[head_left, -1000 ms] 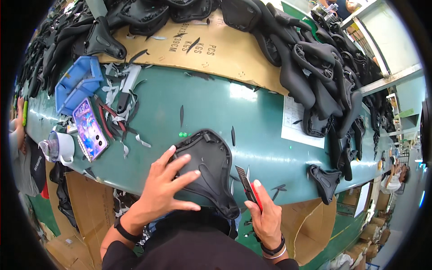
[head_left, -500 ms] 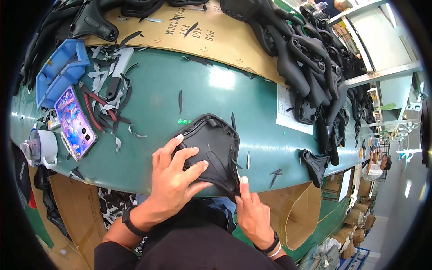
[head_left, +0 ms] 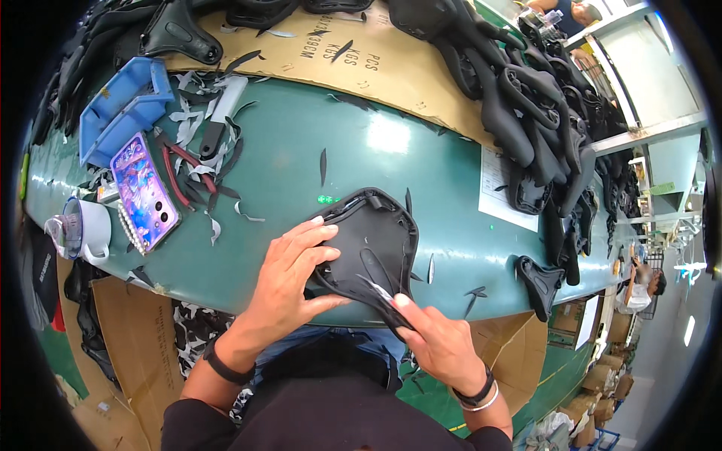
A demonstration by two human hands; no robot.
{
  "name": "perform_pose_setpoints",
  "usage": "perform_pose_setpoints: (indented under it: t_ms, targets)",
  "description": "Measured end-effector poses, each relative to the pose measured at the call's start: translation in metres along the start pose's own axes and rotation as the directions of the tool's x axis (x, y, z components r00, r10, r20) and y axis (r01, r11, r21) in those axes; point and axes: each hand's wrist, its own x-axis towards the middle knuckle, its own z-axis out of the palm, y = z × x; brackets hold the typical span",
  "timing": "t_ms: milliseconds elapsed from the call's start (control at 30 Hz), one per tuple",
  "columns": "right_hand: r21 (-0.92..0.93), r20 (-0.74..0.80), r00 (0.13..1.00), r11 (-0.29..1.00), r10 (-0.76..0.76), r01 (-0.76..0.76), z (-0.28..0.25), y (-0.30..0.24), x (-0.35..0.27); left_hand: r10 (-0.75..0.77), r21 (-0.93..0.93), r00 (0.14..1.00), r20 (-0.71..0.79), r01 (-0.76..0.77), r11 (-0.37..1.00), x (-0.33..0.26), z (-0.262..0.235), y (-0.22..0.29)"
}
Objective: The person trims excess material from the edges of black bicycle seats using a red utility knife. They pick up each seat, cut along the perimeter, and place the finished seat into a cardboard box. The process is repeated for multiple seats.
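Note:
A black bicycle saddle lies underside up at the near edge of the green table, its wide end away from me and its nose toward me. My left hand is closed on its left rim, fingers over the edge and thumb low by the nose. My right hand is closed at the right side of the nose, gripping a slim pointed blade that shows ahead of the fingers. The blade lies over the saddle's inner face; its handle is hidden in the hand.
At left are a blue bin, a phone, a white mug, red-handled pliers and a utility knife among trimmings. Black saddles pile up at back right, another saddle lies nearer. A cardboard sheet lies behind.
The blade tip has come into view over the saddle's inner face as my right hand turned inward. My left fingers have drawn back toward the left rim. The whole view has shifted slightly.

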Motion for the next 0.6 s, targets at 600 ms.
perform_pose_setpoints:
  t_ms: [600]
  targets:
    - [0.194, -0.169, 0.950, 0.954, 0.263, -0.229, -0.017, 0.042, -0.037, -0.373, -0.297, 0.926, -0.050, 0.343, 0.891, 0.019, -0.009, 0.012]
